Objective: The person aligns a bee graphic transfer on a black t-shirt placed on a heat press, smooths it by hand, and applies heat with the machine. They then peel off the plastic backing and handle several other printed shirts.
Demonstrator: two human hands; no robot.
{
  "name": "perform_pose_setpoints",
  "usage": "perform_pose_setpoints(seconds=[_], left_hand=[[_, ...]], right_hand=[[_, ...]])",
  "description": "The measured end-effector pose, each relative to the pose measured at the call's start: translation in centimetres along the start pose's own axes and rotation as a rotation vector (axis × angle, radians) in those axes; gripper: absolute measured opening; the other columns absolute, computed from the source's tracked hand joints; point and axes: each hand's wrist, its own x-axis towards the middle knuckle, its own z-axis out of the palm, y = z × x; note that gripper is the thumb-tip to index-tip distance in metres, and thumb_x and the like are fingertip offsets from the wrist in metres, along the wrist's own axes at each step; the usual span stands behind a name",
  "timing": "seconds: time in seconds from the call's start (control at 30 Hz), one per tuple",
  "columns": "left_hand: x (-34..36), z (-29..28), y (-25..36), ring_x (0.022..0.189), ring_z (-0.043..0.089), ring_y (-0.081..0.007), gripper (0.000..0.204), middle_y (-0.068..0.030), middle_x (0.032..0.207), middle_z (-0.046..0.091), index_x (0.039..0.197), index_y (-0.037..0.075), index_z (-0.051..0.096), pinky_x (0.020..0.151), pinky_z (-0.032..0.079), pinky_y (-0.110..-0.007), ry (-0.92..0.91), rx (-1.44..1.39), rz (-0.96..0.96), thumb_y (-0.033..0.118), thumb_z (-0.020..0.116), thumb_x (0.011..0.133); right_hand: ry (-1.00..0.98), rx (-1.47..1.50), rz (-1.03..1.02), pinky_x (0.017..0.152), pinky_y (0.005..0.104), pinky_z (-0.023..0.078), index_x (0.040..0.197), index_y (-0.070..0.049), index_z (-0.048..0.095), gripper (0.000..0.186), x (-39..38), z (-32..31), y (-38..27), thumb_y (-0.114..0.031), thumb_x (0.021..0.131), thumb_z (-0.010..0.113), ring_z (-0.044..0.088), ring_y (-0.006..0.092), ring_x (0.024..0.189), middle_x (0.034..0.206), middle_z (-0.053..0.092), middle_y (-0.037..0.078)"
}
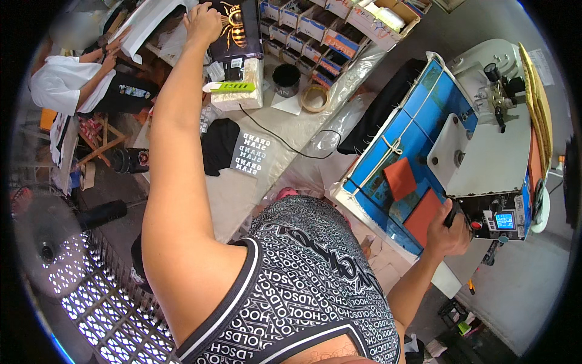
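Note:
My left arm stretches far forward, and my left hand (204, 25) rests at the left edge of a black flat piece with a golden bee print (235, 29). Its fingers look spread; whether they pinch the edge is hard to see. Below that piece sits a pale wrapped block (248, 100) with a yellow-green cutter (233, 87) on top. On the right, my right hand (447, 233) is wrapped around the black handle (450, 213) of a heat press (485, 167), beside its control box with a lit blue display (504, 221).
The press stands by a blue-topped table (424, 115) with red-brown pads (400, 179) and cord. Ahead are a black cup (286, 79), a tape roll (315, 98), labelled cubbyholes (312, 30) and transfer sheets (251, 151). A fan (48, 249) and another person (70, 85) are left.

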Motion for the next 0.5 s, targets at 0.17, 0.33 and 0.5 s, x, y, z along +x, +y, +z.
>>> perform_pose_setpoints(seconds=[0.17, 0.33, 0.5], left_hand=[[-3.8, -0.3, -0.9, 0.132, 0.048, -0.0323, 0.031, -0.0059, 0.139, 0.057, 0.111, 0.01, 0.072, 0.109, 0.034, -0.061, -0.034, -0.05, -0.018, 0.032, 0.053, 0.1], [-9.1, -2.5, -1.2, 0.13, 0.048, -0.0326, 0.027, -0.0061, 0.135, 0.057, 0.105, 0.009, 0.074, 0.106, 0.038, -0.057, -0.061, -0.124, -0.001, 0.028, 0.058, 0.096], [-14.0, -4.8, -1.0, 0.131, 0.049, -0.0306, 0.023, -0.0079, 0.136, 0.057, 0.1, 0.007, 0.074, 0.107, 0.04, -0.052, -0.16, -0.195, 0.078, 0.025, 0.063, 0.091]], right_hand=[[-0.024, -0.003, 0.011, 0.049, 0.0432, 0.047, 0.065, -0.009, 0.063, 0.044, -0.1, -0.1, -0.1, -0.043, 0.091, 0.074, 0.061, 0.033, 0.052, 0.06, 0.063, 0.01], [-0.056, -0.038, 0.018, 0.051, 0.0438, 0.048, 0.065, -0.008, 0.065, 0.043, -0.2, -0.2, -0.2, -0.042, 0.09, 0.075, 0.062, 0.0333, 0.054, 0.061, 0.064, 0.01], [0.048, 0.004, 0.017, 0.051, 0.0442, 0.049, 0.066, -0.009, 0.067, 0.042, -0.2, 0.4, -0.2, -0.044, 0.089, 0.076, 0.062, 0.033, 0.054, 0.062, 0.066, 0.01]])
